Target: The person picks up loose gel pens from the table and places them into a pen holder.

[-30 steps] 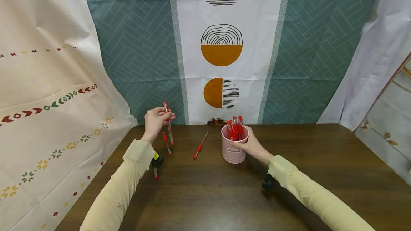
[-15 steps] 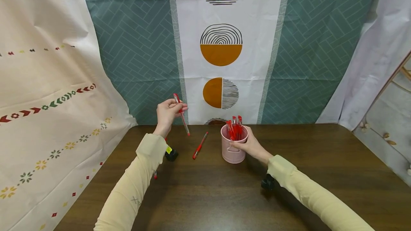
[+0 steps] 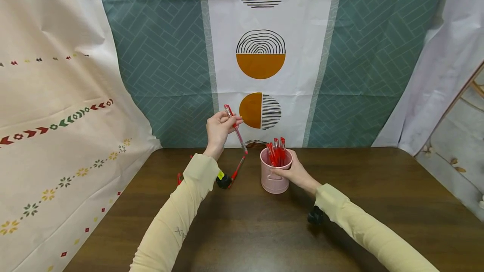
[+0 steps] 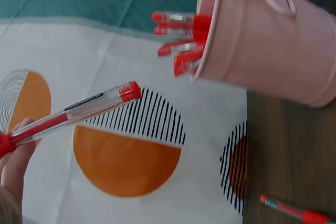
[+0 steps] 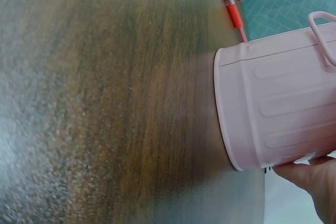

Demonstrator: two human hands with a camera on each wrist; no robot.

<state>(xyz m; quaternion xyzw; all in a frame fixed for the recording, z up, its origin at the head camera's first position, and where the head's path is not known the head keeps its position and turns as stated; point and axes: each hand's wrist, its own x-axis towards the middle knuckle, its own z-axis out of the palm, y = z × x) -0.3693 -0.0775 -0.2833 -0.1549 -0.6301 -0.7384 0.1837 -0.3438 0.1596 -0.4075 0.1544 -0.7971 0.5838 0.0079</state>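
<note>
My left hand [image 3: 220, 131] pinches a red pen [image 3: 238, 133], held aslant above the table with its lower end toward the right. In the left wrist view that pen [image 4: 79, 115] shows a clear barrel and a red tip, apart from the bucket. My right hand [image 3: 296, 173] grips the pink metal bucket [image 3: 274, 183] at its right side and rim. The bucket stands upright on the table, with several red pens [image 3: 277, 153] sticking up out of it. Behind the left wrist, another red pen [image 3: 237, 170] lies on the table, partly covered by the wrist camera.
Left of the left forearm, a red pen [image 3: 179, 178] shows only in part; a further bit of red lies near the left wrist. The brown wooden table [image 3: 264, 230] ends at a patterned curtain [image 3: 177, 74] behind. A cream cloth [image 3: 56, 137] hangs at left.
My left hand has moved right and slightly up with the pen, from the table's left side toward the bucket. The right hand and the bucket have stayed in place.
</note>
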